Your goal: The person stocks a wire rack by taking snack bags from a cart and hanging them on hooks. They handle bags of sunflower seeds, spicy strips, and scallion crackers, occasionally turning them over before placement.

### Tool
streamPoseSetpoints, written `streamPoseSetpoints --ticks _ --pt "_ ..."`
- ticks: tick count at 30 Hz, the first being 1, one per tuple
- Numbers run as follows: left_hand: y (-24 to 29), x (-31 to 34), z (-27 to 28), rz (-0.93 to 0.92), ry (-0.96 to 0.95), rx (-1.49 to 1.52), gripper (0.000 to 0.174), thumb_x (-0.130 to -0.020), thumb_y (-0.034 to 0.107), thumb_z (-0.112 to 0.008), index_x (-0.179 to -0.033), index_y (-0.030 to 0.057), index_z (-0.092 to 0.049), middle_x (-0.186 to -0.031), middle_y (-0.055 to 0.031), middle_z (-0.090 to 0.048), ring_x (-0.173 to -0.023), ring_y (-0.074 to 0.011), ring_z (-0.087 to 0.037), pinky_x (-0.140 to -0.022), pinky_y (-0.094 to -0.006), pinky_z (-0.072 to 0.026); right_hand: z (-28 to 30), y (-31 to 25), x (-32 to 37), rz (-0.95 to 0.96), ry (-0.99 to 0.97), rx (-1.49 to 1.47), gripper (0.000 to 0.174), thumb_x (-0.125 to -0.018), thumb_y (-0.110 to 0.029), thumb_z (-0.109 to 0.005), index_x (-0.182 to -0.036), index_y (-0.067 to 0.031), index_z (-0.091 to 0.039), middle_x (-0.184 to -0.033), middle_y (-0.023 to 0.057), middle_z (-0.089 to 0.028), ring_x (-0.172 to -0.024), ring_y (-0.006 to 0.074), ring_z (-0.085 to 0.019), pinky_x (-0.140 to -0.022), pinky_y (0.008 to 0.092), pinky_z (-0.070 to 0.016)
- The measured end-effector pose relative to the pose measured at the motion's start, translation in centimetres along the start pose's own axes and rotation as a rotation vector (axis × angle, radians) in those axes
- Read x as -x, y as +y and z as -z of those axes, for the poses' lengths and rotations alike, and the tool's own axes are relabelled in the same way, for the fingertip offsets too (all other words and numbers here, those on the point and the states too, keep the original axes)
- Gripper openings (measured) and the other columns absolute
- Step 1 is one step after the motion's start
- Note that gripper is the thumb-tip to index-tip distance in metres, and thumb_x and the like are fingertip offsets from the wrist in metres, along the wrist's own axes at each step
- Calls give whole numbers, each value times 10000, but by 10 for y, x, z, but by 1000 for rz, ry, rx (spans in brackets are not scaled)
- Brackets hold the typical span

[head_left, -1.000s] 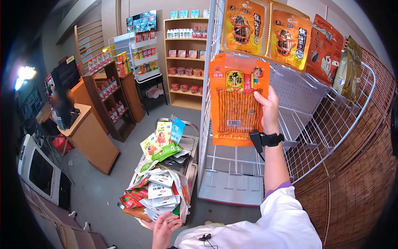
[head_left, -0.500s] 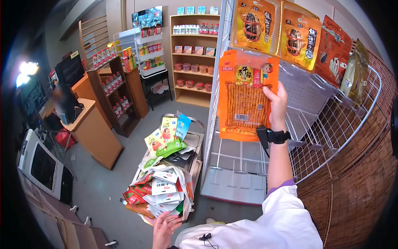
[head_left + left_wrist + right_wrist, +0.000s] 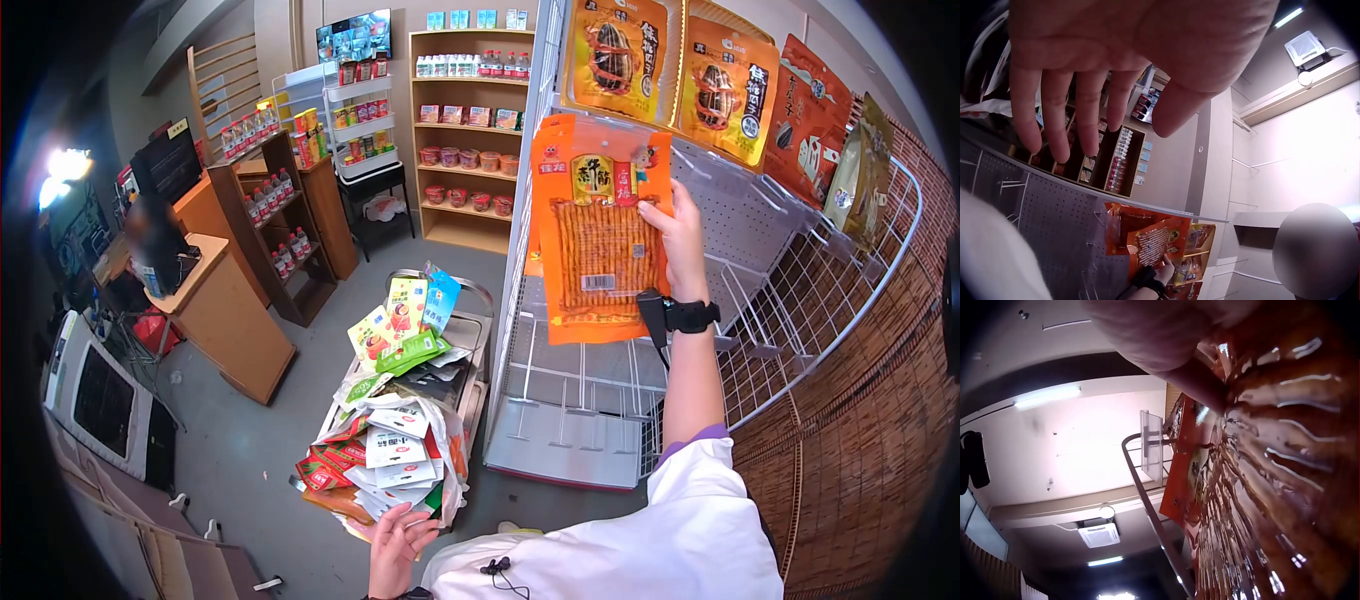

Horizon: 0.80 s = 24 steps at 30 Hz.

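Note:
My right hand (image 3: 684, 245) grips an orange snack packet (image 3: 600, 230) by its right edge, thumb on the front, at the left end of the wire rack (image 3: 530, 300). Another orange packet edge shows behind it. The right wrist view has the shiny packet (image 3: 1272, 462) close up beside the thumb. My left hand (image 3: 400, 545) has its fingers loosely spread and holds nothing, at the near end of a cart piled with white packets (image 3: 395, 447) and red packets (image 3: 330, 466). In the left wrist view the left hand's (image 3: 1104, 62) fingers hang apart.
Yellow-orange packets (image 3: 722, 95) and a red packet (image 3: 805, 120) hang along the rack's top, right of the held one. Empty hooks (image 3: 560, 400) stick out lower down. A wooden shelf (image 3: 470, 140) with cups and bottles stands behind; a wooden counter (image 3: 235, 330) is at left.
The view has shifted, so the rack and cart sit further right than at first. My right hand with the orange packet has moved slightly right. The left hand stays by the cart.

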<state>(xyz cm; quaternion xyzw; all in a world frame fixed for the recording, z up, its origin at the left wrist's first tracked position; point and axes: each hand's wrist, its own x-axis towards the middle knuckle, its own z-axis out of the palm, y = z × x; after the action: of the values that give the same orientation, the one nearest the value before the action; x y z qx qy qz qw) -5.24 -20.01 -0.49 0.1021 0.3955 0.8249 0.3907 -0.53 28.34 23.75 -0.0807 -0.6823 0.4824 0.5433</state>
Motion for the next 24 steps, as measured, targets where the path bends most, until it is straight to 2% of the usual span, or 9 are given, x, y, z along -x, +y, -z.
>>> streamPoseSetpoints --ticks 7,11,14,16,23,24 --pt "-2 -4 2 -6 0 4 451 -962 205 -459 -1344 -1 -335 -1216 -186 -498 -1126 -316 -523 -926 -415 -460 -8 19 -3 60 91 66 351 -811 14 -592 -1150 29 -499 -1053 89 -619 -932 140 -591 -847 283 -450" --pt "-2 -3 2 2 38 1 451 -964 206 -456 -1346 0 -333 -1213 -187 -501 -1127 -317 -523 -935 -419 -455 -10 25 1 12 103 88 311 -834 -12 -592 -1131 21 -504 -1061 82 -615 -933 133 -582 -850 282 -441" --pt "-2 -3 2 -9 39 4 457 -965 209 -457 -1347 -5 -328 -1212 -188 -505 -1131 -315 -520 -943 -421 -449 -17 40 8 -8 42 -55 260 -884 -102 -597 -1107 -1 -512 -1089 66 -604 -997 117 -545 -891 285 -409" --pt "0 -5 1 -35 21 -90 506 -919 285 -540 -1313 30 -352 -1214 -191 -516 -1107 -333 -543 -940 -447 -454 -19 47 11 -43 49 -72 257 -890 -116 -595 -1107 -4 -514 -1090 67 -604 -1000 116 -544 -891 286 -409" --pt "-1 -5 8 -45 33 -80 463 -931 246 -520 -1294 8 -358 -1190 -205 -512 -1091 -324 -552 -934 -427 -460 -3 64 5 -116 45 -212 246 -910 -150 -585 -1103 -10 -525 -1102 72 -603 -1002 116 -548 -895 279 -411" --pt "-1 -5 7 -47 35 -84 453 -934 243 -514 -1291 6 -366 -1187 -205 -516 -1085 -324 -557 -930 -427 -463 -3 64 3 -69 24 -134 310 -931 -225 -559 -1155 -14 -524 -1143 69 -593 -1048 118 -534 -920 293 -400"
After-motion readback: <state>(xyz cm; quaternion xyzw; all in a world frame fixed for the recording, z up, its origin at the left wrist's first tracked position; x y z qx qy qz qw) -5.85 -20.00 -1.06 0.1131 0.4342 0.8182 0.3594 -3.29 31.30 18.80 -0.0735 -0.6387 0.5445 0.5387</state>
